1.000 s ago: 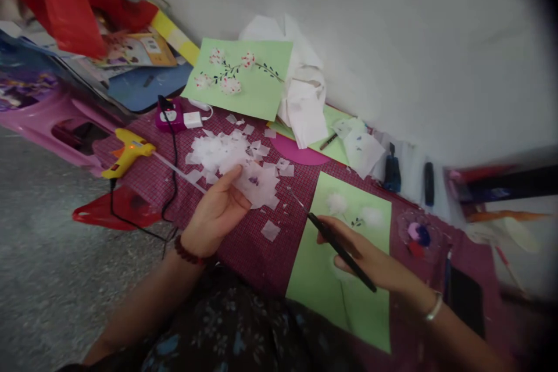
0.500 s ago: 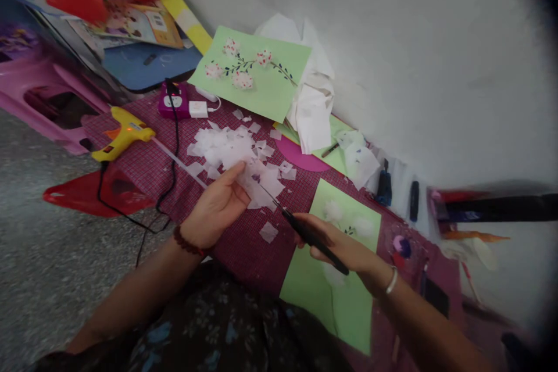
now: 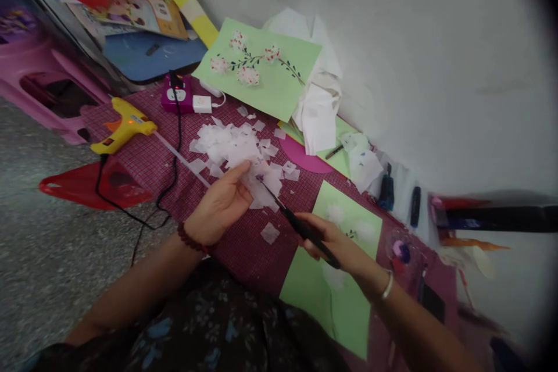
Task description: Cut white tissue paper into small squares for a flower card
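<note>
My left hand (image 3: 223, 203) is pinched shut on a thin white piece of tissue paper (image 3: 264, 193) above the table. My right hand (image 3: 333, 239) is wrapped round the black handles of a pair of scissors (image 3: 300, 225). The slim blades point up and left, with their tips at the held paper. Whether the tips touch it is hard to tell. Behind my left fingers lies a heap of cut tissue pieces (image 3: 218, 139). A loose square of tissue (image 3: 270, 233) rests below the blades.
A yellow glue gun (image 3: 124, 128) lies at left beside a purple power socket (image 3: 176, 96) with cords. One green sheet with fluffy flowers (image 3: 296, 90) leans at the back; another green sheet (image 3: 322, 302) lies under my right hand. Markers (image 3: 386, 189) stand at right.
The scissor blades, slightly apart before, now look closer together, and their tips have shifted a little toward the held paper. The view has moved slightly; my left hand keeps its hold.
</note>
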Demonstrator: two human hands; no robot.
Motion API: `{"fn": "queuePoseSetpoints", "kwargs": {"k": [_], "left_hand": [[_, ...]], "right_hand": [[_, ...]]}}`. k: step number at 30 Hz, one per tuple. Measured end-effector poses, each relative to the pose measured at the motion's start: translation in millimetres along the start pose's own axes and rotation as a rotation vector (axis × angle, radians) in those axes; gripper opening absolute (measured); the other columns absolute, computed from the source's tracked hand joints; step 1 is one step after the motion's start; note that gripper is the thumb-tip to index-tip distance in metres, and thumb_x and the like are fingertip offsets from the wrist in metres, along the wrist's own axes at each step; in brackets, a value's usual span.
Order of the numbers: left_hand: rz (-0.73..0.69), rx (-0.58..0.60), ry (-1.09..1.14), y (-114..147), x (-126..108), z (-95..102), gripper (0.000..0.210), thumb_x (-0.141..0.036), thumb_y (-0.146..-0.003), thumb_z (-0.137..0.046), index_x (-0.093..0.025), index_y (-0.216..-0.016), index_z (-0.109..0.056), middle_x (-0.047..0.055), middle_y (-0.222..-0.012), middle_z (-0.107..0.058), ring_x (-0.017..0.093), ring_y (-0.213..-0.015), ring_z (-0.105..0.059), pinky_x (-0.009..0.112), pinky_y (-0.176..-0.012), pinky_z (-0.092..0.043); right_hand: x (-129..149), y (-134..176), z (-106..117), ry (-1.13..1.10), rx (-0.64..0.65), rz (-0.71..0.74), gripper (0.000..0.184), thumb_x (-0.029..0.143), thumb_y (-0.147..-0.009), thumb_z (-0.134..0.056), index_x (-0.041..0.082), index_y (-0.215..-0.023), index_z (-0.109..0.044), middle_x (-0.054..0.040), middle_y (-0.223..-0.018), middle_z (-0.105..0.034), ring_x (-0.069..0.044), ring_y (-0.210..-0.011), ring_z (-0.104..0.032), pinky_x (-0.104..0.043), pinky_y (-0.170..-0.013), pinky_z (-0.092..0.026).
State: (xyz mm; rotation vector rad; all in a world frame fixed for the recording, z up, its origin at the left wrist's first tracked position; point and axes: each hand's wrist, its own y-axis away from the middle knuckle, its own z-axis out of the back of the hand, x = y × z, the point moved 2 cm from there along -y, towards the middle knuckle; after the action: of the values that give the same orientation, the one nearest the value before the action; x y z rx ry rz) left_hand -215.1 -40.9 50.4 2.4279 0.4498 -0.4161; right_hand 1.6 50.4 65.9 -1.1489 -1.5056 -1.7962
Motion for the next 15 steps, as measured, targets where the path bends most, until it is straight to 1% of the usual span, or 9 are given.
{"fn": "queuePoseSetpoints", "kwargs": {"k": [3, 5, 7, 9, 11, 13, 15], "left_hand": [[-0.062, 0.083, -0.1, -2, -1, 2.3, 0.009, -0.014, -0.086, -0.063, -0.019, -0.091, -0.069, 0.002, -0.097, -0.075, 0.014, -0.091, -0.07, 0.028, -0.088, -0.057], [-0.104, 0.161, -0.182, 0, -2, 1.9, 0.013, -0.015, -0.081, -0.065, -0.019, -0.093, -0.069, 0.003, -0.101, -0.075, 0.018, -0.099, -0.069, 0.032, -0.091, -0.056], [-0.137, 0.21, -0.26, 2, -2, 1.4, 0.021, -0.014, -0.076, -0.067, -0.02, -0.096, -0.067, 0.004, -0.104, -0.074, 0.02, -0.102, -0.069, 0.034, -0.091, -0.055], [-0.17, 0.21, -0.316, 3, 0, 1.7, 0.03, -0.011, -0.071, -0.069, -0.02, -0.099, -0.066, 0.003, -0.104, -0.074, 0.019, -0.1, -0.069, 0.033, -0.088, -0.055], [-0.19, 0.195, -0.332, 3, 2, 2.4, 0.033, -0.008, -0.068, -0.071, -0.02, -0.098, -0.066, 0.002, -0.102, -0.075, 0.017, -0.095, -0.07, 0.03, -0.084, -0.056], [-0.191, 0.202, -0.336, 3, 6, 3.1, 0.034, -0.008, -0.066, -0.072, -0.021, -0.097, -0.066, 0.001, -0.101, -0.075, 0.016, -0.092, -0.07, 0.028, -0.081, -0.055], [-0.183, 0.218, -0.351, 2, 9, 3.9, 0.034, -0.009, -0.066, -0.073, -0.02, -0.097, -0.065, 0.001, -0.101, -0.075, 0.015, -0.089, -0.07, 0.026, -0.079, -0.055]], "right_hand": [[-5, 0, 1, -0.031, -0.025, -0.043, 0.062, 0.046, -0.079, -0.076, 0.021, -0.13, -0.053, 0.0038, -0.073, -0.054, -0.007, -0.049, -0.039, -0.022, -0.044, -0.03], [-8, -1, 2, -0.035, -0.024, -0.04, 0.062, 0.048, -0.08, -0.075, 0.022, -0.131, -0.052, 0.0037, -0.074, -0.053, -0.007, -0.048, -0.038, -0.022, -0.044, -0.03], [-9, -1, 2, -0.021, -0.001, -0.011, 0.062, 0.05, -0.081, -0.074, 0.022, -0.131, -0.052, 0.0034, -0.075, -0.051, -0.008, -0.051, -0.039, -0.023, -0.046, -0.031], [-8, -1, 2, -0.004, 0.038, 0.056, 0.063, 0.054, -0.082, -0.073, 0.022, -0.132, -0.051, 0.0017, -0.079, -0.051, -0.009, -0.058, -0.042, -0.024, -0.05, -0.035], [-4, 0, 2, -0.004, 0.078, 0.131, 0.065, 0.061, -0.083, -0.07, 0.021, -0.132, -0.05, -0.0011, -0.086, -0.053, -0.012, -0.067, -0.046, -0.026, -0.058, -0.04], [-1, 2, 2, -0.013, 0.108, 0.164, 0.067, 0.065, -0.084, -0.066, 0.021, -0.132, -0.049, -0.0035, -0.091, -0.054, -0.014, -0.075, -0.049, -0.029, -0.067, -0.043], [1, 4, 2, -0.015, 0.131, 0.162, 0.068, 0.068, -0.085, -0.063, 0.021, -0.133, -0.049, -0.0042, -0.093, -0.055, -0.016, -0.078, -0.05, -0.031, -0.071, -0.044]]}}
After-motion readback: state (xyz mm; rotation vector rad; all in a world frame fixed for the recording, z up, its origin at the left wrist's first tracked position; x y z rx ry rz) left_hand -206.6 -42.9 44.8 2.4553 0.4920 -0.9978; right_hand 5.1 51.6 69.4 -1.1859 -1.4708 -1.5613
